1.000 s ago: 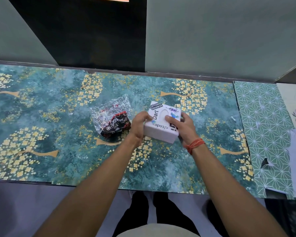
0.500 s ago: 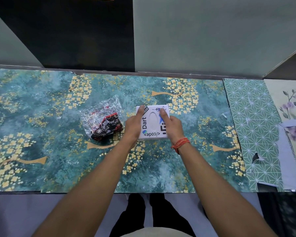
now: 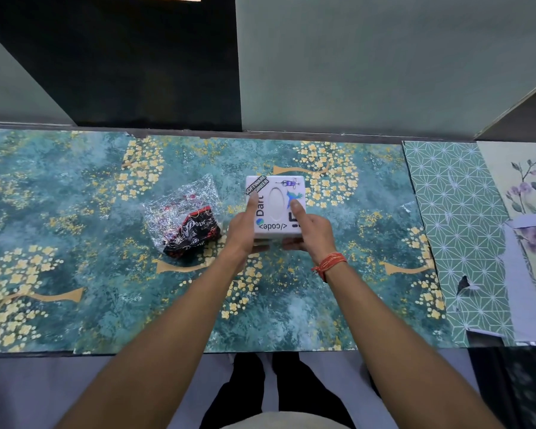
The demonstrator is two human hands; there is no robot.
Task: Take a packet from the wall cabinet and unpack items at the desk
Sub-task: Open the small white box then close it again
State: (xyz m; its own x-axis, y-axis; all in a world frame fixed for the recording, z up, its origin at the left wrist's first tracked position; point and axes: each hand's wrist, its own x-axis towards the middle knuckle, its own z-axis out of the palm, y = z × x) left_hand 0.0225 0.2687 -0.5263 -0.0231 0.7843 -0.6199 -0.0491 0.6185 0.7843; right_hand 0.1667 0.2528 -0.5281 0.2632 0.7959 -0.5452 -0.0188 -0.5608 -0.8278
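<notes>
A white box [image 3: 276, 199] with stickers and an oval recess on its lid sits level on the desk [image 3: 322, 305]. My left hand [image 3: 243, 230] grips its left side with the thumb on the lid. My right hand [image 3: 311, 229] grips its right side, thumb on top too; a red thread circles that wrist. Left of the box lies a clear plastic packet [image 3: 183, 215] with a black-and-red item inside, apart from both hands.
The desk has a teal and gold floral cover. A green patterned sheet [image 3: 455, 230] and a floral paper [image 3: 520, 212] lie at the right. Cabinet doors [image 3: 369, 63] rise behind the desk, with a dark open compartment [image 3: 130, 63] at back left.
The box was tilted and raised in both hands; it now lies flat on the desk with the lid facing up. Both hands still hold it.
</notes>
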